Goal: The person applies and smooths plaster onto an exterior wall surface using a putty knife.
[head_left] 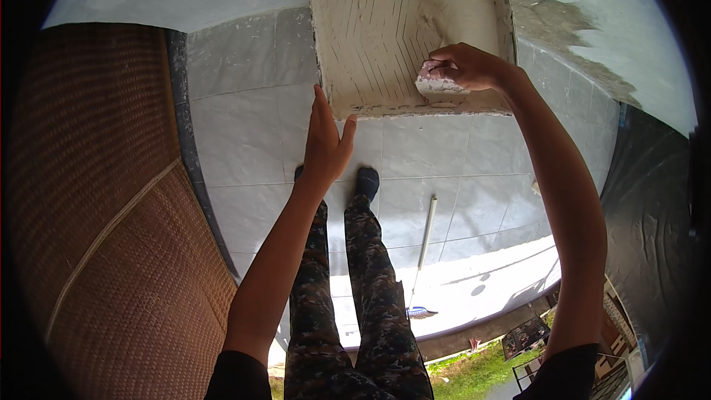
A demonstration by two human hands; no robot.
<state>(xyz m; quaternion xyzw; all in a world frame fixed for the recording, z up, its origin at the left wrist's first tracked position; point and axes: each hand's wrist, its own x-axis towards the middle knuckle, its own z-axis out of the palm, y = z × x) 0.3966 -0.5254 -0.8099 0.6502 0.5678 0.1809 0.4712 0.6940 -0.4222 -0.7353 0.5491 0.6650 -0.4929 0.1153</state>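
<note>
A wide paint tray [361,67], smeared with thick off-white paint over its ridged slope, lies in front of me at the top. My left hand [327,141] grips its near left corner, the fingers along the left side and the thumb at the front rim. Inside the tray's right half, my right hand [468,68] is closed around a broad, paint-caked tool [438,83]. Pinkish patches show at the tool's upper part, and its pale lower edge touches the paint; its exact kind is unclear. What supports the tray underneath is hidden.
Grey tiles [244,130] cover the floor below. A woven brown panel [111,215] stands at the left, dark sheeting [652,222] at the right. A pale pole [428,233] lies beyond my feet. The wall [592,22] at upper right is partly coated in pale paint.
</note>
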